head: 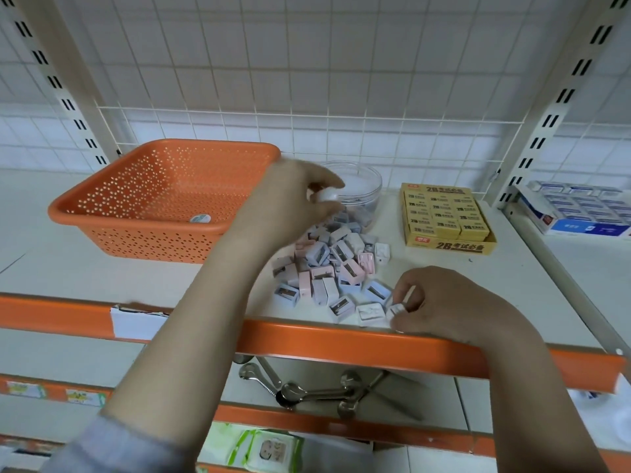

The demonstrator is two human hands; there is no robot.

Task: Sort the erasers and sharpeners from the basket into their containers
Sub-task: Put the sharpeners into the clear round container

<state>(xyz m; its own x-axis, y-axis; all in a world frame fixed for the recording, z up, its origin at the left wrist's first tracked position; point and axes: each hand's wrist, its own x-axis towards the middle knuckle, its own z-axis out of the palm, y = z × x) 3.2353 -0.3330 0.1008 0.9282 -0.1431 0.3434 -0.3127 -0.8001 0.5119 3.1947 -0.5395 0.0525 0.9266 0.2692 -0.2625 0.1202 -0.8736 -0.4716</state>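
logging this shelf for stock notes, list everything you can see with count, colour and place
orange perforated plastic basket: one, back left of the shelf
clear round plastic tub: one, behind the pile
small plastic sharpeners: many, pink, pale blue and white, heaped mid-shelf
yellow cardboard box of erasers: one, right of the tub
blue and white boxed goods: one tray, far right
metal spoons: several, lower shelf
left hand: fingers pinch a white piece by the tub
right hand: fingers grip a white sharpener at the front edge
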